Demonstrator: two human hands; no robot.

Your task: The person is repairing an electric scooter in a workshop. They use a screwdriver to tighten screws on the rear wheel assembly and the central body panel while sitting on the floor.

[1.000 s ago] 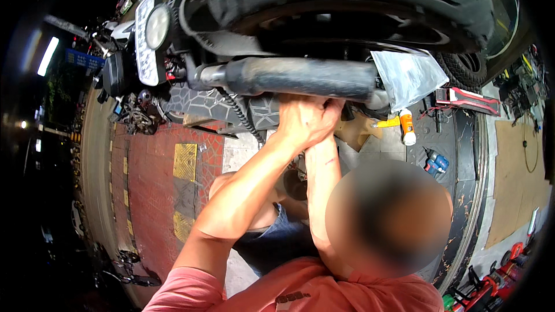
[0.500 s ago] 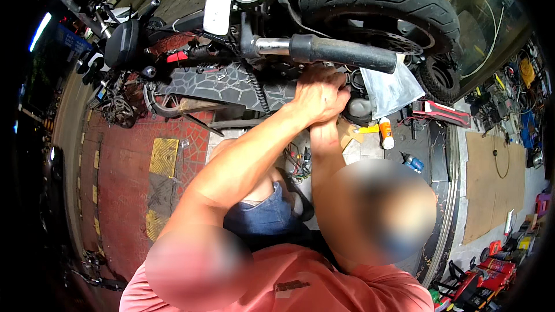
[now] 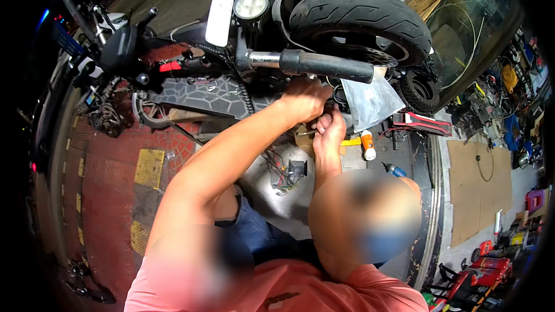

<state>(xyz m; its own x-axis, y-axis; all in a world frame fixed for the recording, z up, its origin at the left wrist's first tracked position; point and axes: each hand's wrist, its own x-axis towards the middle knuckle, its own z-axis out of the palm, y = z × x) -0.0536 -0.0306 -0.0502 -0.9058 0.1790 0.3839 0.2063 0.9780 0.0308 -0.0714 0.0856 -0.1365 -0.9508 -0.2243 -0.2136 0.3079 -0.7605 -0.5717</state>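
Note:
My left hand (image 3: 303,103) has curled fingers just under the dark fork tube (image 3: 326,66), at the front of a scooter lying beside its tire (image 3: 358,14); what it grips is hidden. Slightly lower right, my right hand (image 3: 328,128) has bent, closed fingers near a thin object I cannot make out. A clear plastic bag (image 3: 367,104) lies right of both hands. The patterned footboard (image 3: 191,95) extends leftward. Loose wires with a dark part (image 3: 289,174) lie below the hands.
An orange-white bottle (image 3: 367,145), blue drill (image 3: 395,169) and red-black case (image 3: 421,123) lie at right. A spare tire (image 3: 417,95), cardboard sheet (image 3: 480,190) and cluttered tools (image 3: 509,98) are farther right. A red paved floor (image 3: 107,185) with yellow tiles is at left.
My right hand has come out from beneath my left, which now sits higher on the scooter with fingers curled under the fork tube. The view has shifted, showing more beyond the tire.

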